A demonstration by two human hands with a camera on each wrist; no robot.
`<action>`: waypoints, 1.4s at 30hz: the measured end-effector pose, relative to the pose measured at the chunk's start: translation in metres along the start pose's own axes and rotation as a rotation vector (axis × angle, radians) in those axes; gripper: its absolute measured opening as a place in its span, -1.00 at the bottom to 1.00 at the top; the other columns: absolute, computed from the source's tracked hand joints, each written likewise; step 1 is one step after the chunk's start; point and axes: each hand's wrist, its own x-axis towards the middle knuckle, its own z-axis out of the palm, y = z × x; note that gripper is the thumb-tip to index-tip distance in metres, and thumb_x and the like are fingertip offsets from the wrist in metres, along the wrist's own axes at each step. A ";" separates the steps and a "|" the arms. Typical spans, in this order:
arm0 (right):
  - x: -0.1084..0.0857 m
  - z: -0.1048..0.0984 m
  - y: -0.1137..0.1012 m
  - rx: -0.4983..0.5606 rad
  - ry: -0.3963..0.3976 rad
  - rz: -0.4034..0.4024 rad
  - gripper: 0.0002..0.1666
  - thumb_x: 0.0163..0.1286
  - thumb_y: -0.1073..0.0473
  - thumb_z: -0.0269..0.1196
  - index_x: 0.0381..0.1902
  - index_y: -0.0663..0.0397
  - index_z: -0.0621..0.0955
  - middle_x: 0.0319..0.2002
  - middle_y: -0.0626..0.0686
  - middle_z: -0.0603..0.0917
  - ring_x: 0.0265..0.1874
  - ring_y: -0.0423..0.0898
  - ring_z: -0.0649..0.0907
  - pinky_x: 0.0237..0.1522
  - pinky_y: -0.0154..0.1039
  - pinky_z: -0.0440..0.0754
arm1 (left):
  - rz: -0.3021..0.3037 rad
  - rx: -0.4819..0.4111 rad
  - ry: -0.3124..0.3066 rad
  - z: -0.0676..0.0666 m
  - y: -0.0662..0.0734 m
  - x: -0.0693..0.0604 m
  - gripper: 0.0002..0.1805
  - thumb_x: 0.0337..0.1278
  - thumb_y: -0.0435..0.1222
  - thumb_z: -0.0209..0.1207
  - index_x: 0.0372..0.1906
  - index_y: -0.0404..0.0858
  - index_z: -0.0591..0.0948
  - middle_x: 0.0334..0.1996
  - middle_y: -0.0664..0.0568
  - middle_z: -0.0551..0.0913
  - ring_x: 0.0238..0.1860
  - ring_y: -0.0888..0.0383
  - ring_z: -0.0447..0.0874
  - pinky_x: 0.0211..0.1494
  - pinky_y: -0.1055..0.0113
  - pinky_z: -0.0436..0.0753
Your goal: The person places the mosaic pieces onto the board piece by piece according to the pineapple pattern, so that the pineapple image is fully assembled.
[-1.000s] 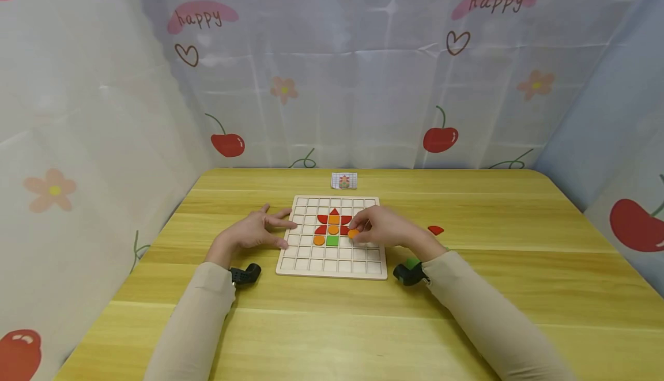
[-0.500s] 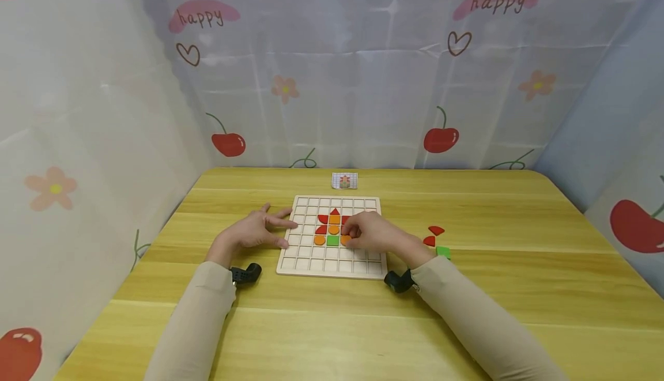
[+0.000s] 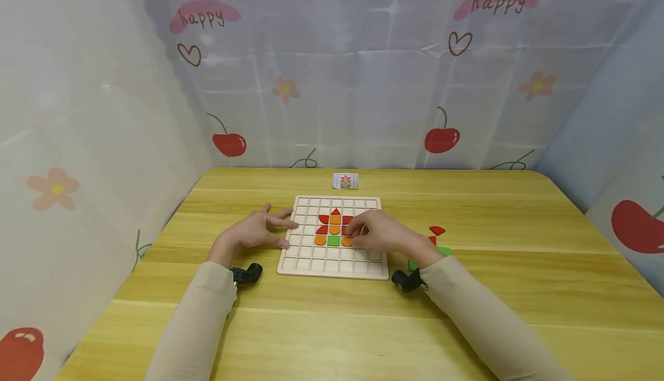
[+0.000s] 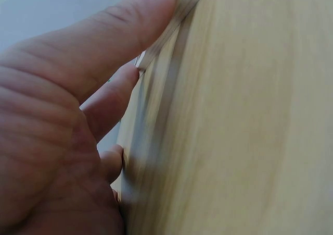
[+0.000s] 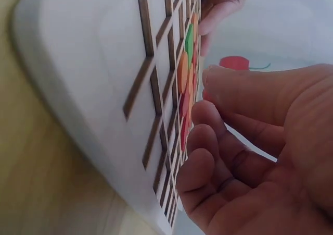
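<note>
My left hand (image 3: 254, 229) has its fingers spread at the left edge of a pale wooden grid board (image 3: 308, 266), thumb and fingertips touching that edge. Over the board's right half is my right hand (image 3: 381, 231), its fingers loosely bent. Its fingertips are close to an orange disc (image 3: 346, 242), which lies in a cell. In the right wrist view a disc (image 5: 182, 72) sits flat in the grid, apart from the thumb (image 5: 250, 91). Left of the hand lie a green square (image 3: 334, 241), another orange disc (image 3: 320, 240), and several red and orange tiles. The hand hides part of the red ones.
On the table, right of the board, lie a red tile (image 3: 437, 230) and green tiles (image 3: 444, 251), partly covered by the right forearm. A small printed pattern card (image 3: 345, 181) lies behind the board. A patterned curtain (image 3: 332, 81) hangs behind the table.
My right hand carried the orange disc left to the cell beside the green square and let go of it. It has since drawn slightly right. The left hand stays at the board's edge.
</note>
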 end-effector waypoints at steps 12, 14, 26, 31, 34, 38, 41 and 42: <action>-0.040 -0.021 0.030 0.013 0.026 0.007 -0.80 0.43 0.22 0.35 -0.03 0.07 0.75 -0.20 -0.08 0.73 -0.27 -0.12 0.59 -0.20 -0.25 0.60 | -0.008 -0.026 0.002 0.001 -0.002 0.001 -0.43 0.03 -0.02 0.51 0.24 0.15 0.70 0.63 0.27 0.17 0.68 -0.19 -0.57 0.56 -0.45 -0.40; -0.049 -0.024 0.037 0.017 0.042 -0.007 -0.80 0.43 0.24 0.34 -0.03 0.08 0.75 -0.21 -0.08 0.73 -0.27 -0.13 0.59 -0.21 -0.25 0.60 | -0.010 -0.028 0.001 0.001 -0.002 0.001 -0.43 0.04 -0.02 0.51 0.24 0.15 0.70 0.63 0.27 0.17 0.68 -0.19 -0.57 0.56 -0.45 -0.40; -0.094 -0.046 0.076 0.002 0.112 -0.013 -0.73 0.39 0.25 0.38 0.03 0.15 0.72 -0.18 -0.04 0.73 -0.28 -0.16 0.60 -0.27 -0.34 0.60 | -0.018 -0.017 0.002 0.000 0.000 0.000 -0.43 0.06 -0.03 0.50 0.26 0.14 0.69 0.63 0.27 0.16 0.68 -0.19 -0.57 0.56 -0.46 -0.40; -0.109 -0.053 0.086 -0.022 0.131 -0.001 -0.72 0.37 0.23 0.41 0.02 0.13 0.72 -0.19 -0.04 0.74 -0.29 -0.19 0.58 -0.28 -0.34 0.59 | -0.024 -0.031 0.003 0.000 0.000 0.001 -0.43 0.05 -0.03 0.51 0.24 0.15 0.70 0.62 0.28 0.17 0.68 -0.17 -0.57 0.56 -0.45 -0.40; -0.119 -0.056 0.092 -0.028 0.143 0.011 -0.71 0.34 0.24 0.43 0.02 0.09 0.72 -0.11 0.01 0.75 -0.29 -0.20 0.58 -0.28 -0.35 0.58 | -0.017 -0.027 0.004 0.000 0.000 0.001 -0.43 0.05 -0.03 0.51 0.24 0.16 0.70 0.62 0.28 0.18 0.68 -0.17 -0.57 0.57 -0.45 -0.40; -0.129 -0.059 0.101 -0.035 0.147 0.024 -0.66 0.31 0.21 0.47 0.04 0.03 0.72 -0.02 0.04 0.73 -0.28 -0.22 0.58 -0.26 -0.36 0.57 | -0.007 -0.020 0.001 0.000 0.000 0.001 -0.43 0.04 -0.02 0.51 0.24 0.17 0.70 0.62 0.28 0.18 0.68 -0.17 -0.56 0.57 -0.44 -0.39; -0.134 -0.060 0.105 -0.053 0.134 0.031 -0.60 0.28 0.15 0.49 0.07 0.02 0.71 -0.03 0.01 0.71 -0.25 -0.20 0.57 -0.22 -0.36 0.59 | -0.015 -0.027 0.002 0.000 0.000 0.001 -0.43 0.04 -0.02 0.51 0.23 0.17 0.70 0.62 0.29 0.18 0.68 -0.17 -0.56 0.57 -0.44 -0.40; -0.135 -0.060 0.107 -0.058 0.131 0.035 -0.59 0.28 0.14 0.50 0.07 0.03 0.70 -0.04 0.01 0.70 -0.23 -0.19 0.58 -0.20 -0.35 0.60 | -0.017 -0.027 0.003 0.000 -0.001 0.001 -0.43 0.03 -0.02 0.51 0.23 0.18 0.70 0.62 0.30 0.19 0.68 -0.17 -0.56 0.57 -0.44 -0.40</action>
